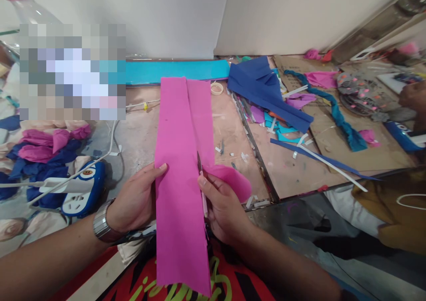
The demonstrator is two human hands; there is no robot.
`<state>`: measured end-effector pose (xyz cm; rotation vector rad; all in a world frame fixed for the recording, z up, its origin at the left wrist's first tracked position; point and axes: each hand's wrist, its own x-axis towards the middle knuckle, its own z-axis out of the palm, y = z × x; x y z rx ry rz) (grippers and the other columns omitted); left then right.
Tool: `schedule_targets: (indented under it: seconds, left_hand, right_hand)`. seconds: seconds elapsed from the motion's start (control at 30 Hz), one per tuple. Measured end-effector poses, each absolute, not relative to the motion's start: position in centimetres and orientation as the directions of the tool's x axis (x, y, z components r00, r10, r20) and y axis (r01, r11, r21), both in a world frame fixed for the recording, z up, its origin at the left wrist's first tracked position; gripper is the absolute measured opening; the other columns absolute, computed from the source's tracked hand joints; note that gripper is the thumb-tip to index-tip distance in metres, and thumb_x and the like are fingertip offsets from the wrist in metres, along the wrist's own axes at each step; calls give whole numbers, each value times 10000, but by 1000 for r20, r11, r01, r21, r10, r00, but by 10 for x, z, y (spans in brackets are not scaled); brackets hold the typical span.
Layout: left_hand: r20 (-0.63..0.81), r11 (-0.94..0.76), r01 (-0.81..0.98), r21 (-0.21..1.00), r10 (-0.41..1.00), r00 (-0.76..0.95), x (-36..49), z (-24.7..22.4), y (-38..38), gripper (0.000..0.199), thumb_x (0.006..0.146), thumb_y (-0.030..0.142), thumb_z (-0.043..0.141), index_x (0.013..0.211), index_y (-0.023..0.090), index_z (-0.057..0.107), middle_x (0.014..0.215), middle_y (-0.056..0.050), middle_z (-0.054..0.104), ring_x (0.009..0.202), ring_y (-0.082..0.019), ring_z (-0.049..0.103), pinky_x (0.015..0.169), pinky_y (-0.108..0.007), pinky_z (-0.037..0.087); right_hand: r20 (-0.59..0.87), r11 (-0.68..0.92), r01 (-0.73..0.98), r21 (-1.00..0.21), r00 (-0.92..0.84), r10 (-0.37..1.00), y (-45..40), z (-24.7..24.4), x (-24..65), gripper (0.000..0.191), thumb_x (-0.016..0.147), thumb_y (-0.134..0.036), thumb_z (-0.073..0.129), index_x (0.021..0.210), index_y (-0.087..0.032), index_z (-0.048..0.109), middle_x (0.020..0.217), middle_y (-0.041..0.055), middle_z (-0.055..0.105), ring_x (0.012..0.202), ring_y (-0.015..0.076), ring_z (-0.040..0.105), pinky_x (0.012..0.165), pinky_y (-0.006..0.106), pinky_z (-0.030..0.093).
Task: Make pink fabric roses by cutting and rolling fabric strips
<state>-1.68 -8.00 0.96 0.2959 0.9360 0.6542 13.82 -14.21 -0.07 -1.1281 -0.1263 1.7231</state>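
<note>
A long pink crepe-paper-like sheet (179, 159) stretches from the table down over my lap, with a fold or cut line along its right part. My left hand (136, 194) grips its left edge, thumb on top and fingers underneath. My right hand (222, 203) is closed around a slim cutting tool (199, 162) with a dark pointed blade, which lies at the line in the sheet. Its lower end shows below the fingers; whether it is a knife or scissors I cannot tell. A loose pink flap (233, 179) curls out to the right behind my right hand.
A turquoise strip (179, 70) lies at the back, with a tape roll (217, 88) near it. Blue sheets (256, 84), scraps and a white stick (333, 168) lie to the right. On the left are a power strip (83, 190), cables and cloth-like bundles (49, 143). Another person's sleeve (396, 208) is at right.
</note>
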Motion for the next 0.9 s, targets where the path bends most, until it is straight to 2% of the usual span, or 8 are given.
schedule_targets:
  seconds: [0.27,0.5,0.67,0.77,0.9]
  left_hand:
    - [-655,772,-394,499,634,412,-15,10,-80,367,874,215,682,1233,137,679,1104,-147,771,963,-311,756,876,-442,633]
    - [-662,780,-378,499,625,414,-14,9,-82,294,871,239,683,1146,139,708,1106,-141,773,967,-309,755,893,-439,626]
    - [-645,798,-377,470,602,470,-16,9,-79,275,873,267,672,1105,131,730,1014,-131,792,928,-305,762,876,-420,627]
    - [-627,806,-371,460,591,507,-16,7,-71,292,887,329,647,1056,113,748,952,-135,795,885,-308,767,831,-406,637]
    - [-644,792,-359,494,611,460,-13,8,-57,348,907,387,642,1094,108,735,949,-136,794,802,-279,769,767,-379,644]
  right_hand:
    - [-616,-451,-697,-557,-17,788,-143,-3,137,408,722,-482,854,791,-192,575,506,-97,508,365,48,353,348,178,279]
    - [-612,-440,-711,-549,-17,791,-143,-5,136,416,690,-465,878,786,-187,585,514,-91,518,376,50,374,344,170,289]
    - [-610,-434,-708,-557,-5,792,-143,-6,136,409,692,-454,880,792,-180,594,528,-86,522,396,50,393,361,165,324]
    - [-608,-439,-692,-573,0,794,-144,-7,136,420,690,-466,880,802,-180,594,509,-94,500,375,43,359,337,161,275]
    - [-615,-459,-684,-566,-21,789,-149,-8,135,467,650,-488,903,811,-182,589,506,-101,504,357,36,344,320,157,233]
